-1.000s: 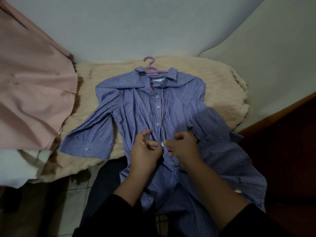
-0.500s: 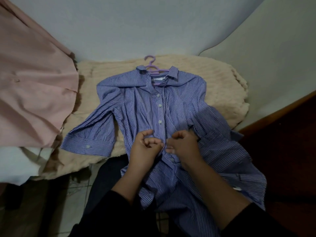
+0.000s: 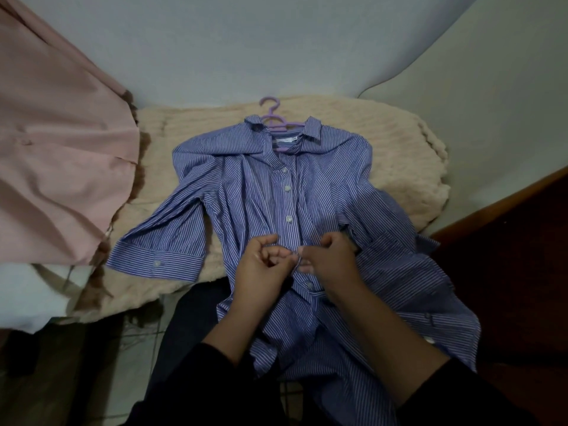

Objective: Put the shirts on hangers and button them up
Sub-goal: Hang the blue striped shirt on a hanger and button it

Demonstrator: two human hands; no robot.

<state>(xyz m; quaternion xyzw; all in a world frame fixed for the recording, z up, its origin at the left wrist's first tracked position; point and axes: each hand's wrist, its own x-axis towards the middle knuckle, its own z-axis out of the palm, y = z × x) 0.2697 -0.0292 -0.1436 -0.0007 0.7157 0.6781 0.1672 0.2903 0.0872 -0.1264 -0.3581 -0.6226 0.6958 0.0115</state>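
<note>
Pink cloth [image 3: 58,167] hangs at your far left, its edge falling over the left end of a cream blanket [image 3: 396,155]. Below it lies something white [image 3: 27,302], too dim to name. The blanket is spread against the pale wall [image 3: 246,41], and the shirt [image 3: 246,204] lies face up on it, blue with fine white stripes. Its left sleeve is bent across the blanket, the cuff [image 3: 159,261] near the front edge with one button showing. The collar sits at the far end, and a purple hanger [image 3: 272,116] is inside it, with the hook pointing away from you onto the blanket. Down the placket you can see three buttons [image 3: 289,219] done up above your hands and one more just below them. The lower part of the shirt runs off the blanket and drapes over your lap.

Your left hand [image 3: 261,269] is at the middle of the placket, fingers curled, pinching the edge of the fabric. Your right hand [image 3: 330,259] meets it there, thumb and fingertips pinching the opposite edge, so the two hands touch at the same spot. The button between them is hidden by your fingers. Both sleeves on your arms are black. To the right, the other shirt sleeve lies rumpled beside your right forearm, and beyond it stands a dark wood edge [image 3: 504,204].
</note>
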